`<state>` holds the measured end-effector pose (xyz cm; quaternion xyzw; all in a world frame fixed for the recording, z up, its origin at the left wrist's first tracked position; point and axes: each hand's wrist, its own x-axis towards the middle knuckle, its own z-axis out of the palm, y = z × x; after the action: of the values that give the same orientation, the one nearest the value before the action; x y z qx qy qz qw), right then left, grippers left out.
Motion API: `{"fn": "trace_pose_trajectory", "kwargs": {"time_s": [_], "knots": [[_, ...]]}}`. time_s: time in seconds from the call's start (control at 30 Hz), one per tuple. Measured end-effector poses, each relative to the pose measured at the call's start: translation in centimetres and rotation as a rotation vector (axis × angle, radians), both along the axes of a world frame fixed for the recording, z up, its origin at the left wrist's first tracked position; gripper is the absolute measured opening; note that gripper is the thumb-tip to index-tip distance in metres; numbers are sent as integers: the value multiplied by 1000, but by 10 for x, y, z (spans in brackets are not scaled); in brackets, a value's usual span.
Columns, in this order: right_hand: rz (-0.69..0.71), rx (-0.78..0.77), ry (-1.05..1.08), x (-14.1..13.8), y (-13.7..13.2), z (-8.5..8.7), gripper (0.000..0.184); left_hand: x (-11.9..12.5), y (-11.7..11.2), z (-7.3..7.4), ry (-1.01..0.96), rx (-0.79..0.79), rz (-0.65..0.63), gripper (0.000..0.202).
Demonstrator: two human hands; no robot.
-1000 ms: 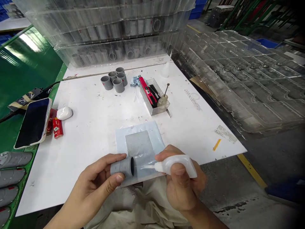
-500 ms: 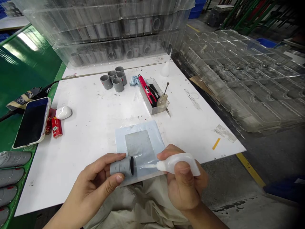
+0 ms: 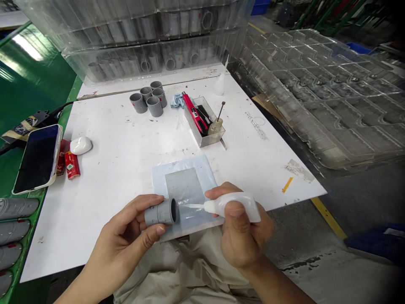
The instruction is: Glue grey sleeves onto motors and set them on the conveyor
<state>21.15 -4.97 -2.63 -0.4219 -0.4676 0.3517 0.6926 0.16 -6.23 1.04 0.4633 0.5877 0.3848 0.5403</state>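
A: What is in the hands?

B: A person's left hand (image 3: pixel 126 236) grips a short grey plastic tube (image 3: pixel 160 212) on its side, fingers above and thumb below, the open end facing the right hand (image 3: pixel 243 245). That hand wraps around a translucent white squeeze bottle (image 3: pixel 242 202), thumb laid against its flank.

A: How close do the two come?

B: The bottle tips almost level, its thin pale nozzle (image 3: pixel 194 206) aimed at the tube's dark mouth. The tip is just beside the rim; whether it touches cannot be told.

A: And beneath them?

B: The tube is held over the near-left part of a pale blue plastic sheet (image 3: pixel 204 166), which bears a grey square patch (image 3: pixel 185 185) at the near edge of a white tabletop (image 3: pixel 107 194).

A: Farther out?

B: A clear plastic box (image 3: pixel 212 141) holds a red-and-black tool (image 3: pixel 194 113) and a small glass jar (image 3: pixel 216 127) with a thin stick. Beside it lies a crumpled blue cloth (image 3: pixel 177 100); to its left, five upright grey cylinders (image 3: pixel 154 107) cluster. A second white bottle (image 3: pixel 219 85) stands behind.

A: At the margins?

B: A dark-screened phone (image 3: pixel 38 158) rests at the left edge, near a white oval object (image 3: pixel 81 145). Stacked clear trays (image 3: pixel 120 67) of grey cylinders line the back.
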Motion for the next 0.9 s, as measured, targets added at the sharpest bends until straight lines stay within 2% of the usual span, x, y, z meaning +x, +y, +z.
{"fn": "trace_pose_trajectory", "kwargs": {"time_s": [0.9], "knots": [[-40,-64,-66,0,-1,3,25,0,0,1,29,17,8,31]]}}
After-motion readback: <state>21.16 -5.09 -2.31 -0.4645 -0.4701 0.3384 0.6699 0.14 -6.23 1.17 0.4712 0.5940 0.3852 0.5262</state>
